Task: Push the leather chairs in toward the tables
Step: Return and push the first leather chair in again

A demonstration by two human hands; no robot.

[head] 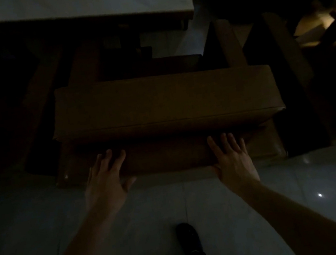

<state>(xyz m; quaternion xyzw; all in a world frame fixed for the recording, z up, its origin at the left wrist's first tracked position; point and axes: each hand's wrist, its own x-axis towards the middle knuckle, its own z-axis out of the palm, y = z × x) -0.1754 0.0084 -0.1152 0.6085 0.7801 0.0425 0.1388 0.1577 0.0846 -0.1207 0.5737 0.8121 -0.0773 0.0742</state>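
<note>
The left hand (pixel 105 178) lies flat with fingers spread against the back of the brown leather chair (pixel 163 104), and the right hand (pixel 233 159) does the same further along the same padded edge. Neither hand is closed around anything; both palms press on the leather, thumbs low near the bottom edge. The chair stands directly ahead, its thick back cushion facing the person and its seat reaching toward the pale table (pixel 101 8) beyond it. The room is very dim, so the seat seems to sit partly under the tabletop. A dark shoe (pixel 189 240) rests on the glossy tiled floor (pixel 46 222) between the forearms.
</note>
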